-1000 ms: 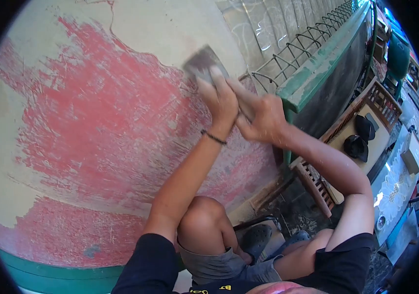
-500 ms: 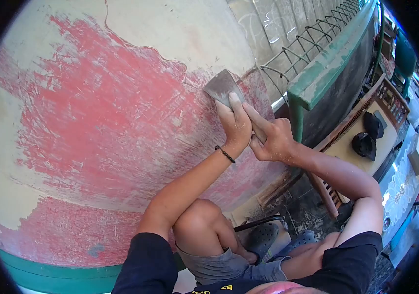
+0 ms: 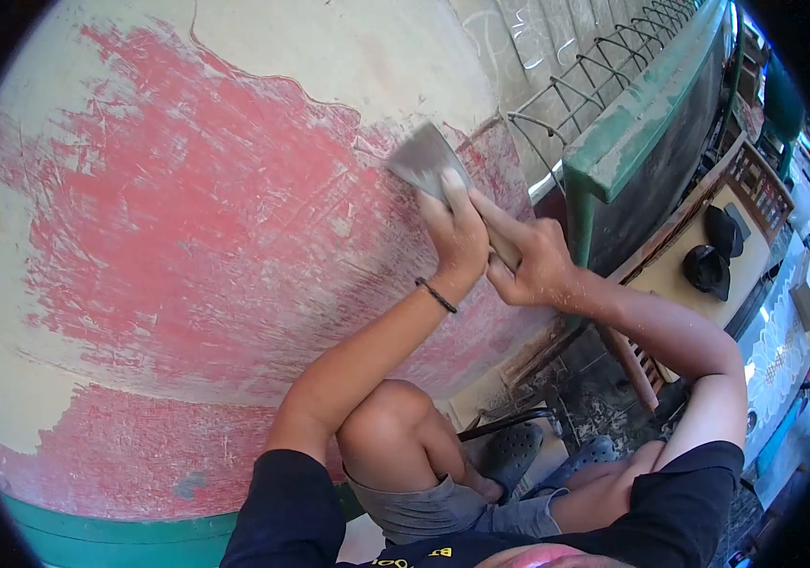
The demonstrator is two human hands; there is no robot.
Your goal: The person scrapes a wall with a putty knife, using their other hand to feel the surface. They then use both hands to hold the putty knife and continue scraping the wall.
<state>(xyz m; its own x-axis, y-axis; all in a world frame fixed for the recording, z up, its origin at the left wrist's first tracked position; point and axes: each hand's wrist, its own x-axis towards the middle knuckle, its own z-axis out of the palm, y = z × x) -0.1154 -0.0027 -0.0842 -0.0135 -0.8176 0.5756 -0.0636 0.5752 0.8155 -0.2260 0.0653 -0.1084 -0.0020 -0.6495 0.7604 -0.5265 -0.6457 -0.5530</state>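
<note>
A wide, flat metal scraper [image 3: 424,159] lies against the wall [image 3: 197,237], its blade slightly blurred near the border between red and cream paint. My right hand [image 3: 539,263] is closed around the scraper's handle. My left hand [image 3: 458,237], with a dark beaded bracelet [image 3: 436,295] at the wrist, is closed with its fingers pressed on the blade's lower part. Pale flecks dot my right forearm. The wall around the blade shows red paint with scratches and ragged cream patches.
A green-framed panel [image 3: 642,133] stands just right of my hands, with wire mesh [image 3: 604,76] beside it. Farther right, a wooden bench [image 3: 660,275] bears a black cap-like item [image 3: 708,272]. My bent knee [image 3: 386,426] is below my left arm.
The scraper blade has shifted slightly up and left along the wall, with both hands still on it. The view has also moved a little.
</note>
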